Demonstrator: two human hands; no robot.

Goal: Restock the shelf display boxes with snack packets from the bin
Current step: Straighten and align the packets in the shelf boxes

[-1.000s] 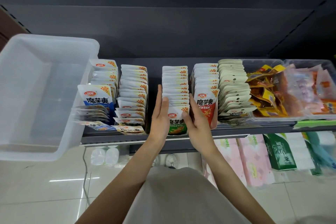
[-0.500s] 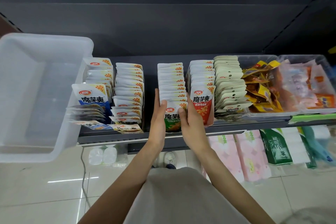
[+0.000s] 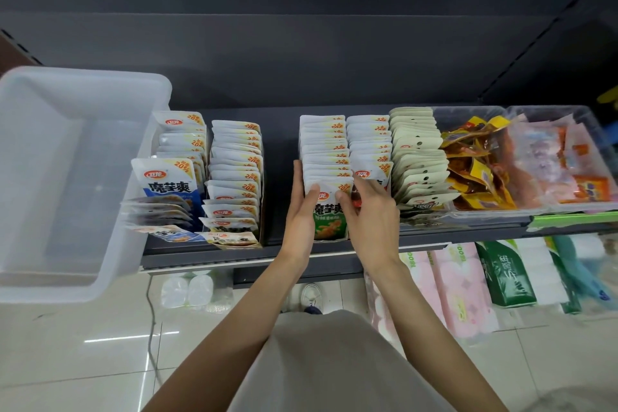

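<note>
Flanking green-fronted packet row [image 3: 326,174] in head view: left hand [image 3: 301,211] laid flat along row's left side, fingers straight, thumb pressed on front packet [image 3: 329,211]; nothing gripped. Right hand [image 3: 371,214] set at row's right side, fingers loosely bent, fingertips touching front packet's top corner; pinch cannot be confirmed. Row's long axis runs from shelf edge [image 3: 234,256] toward back, straight ahead of both hands. Bin [image 3: 67,177] seen at far left, nearer left hand, apparently emptied.

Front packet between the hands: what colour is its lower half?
Green on the front packet, head view.
</note>
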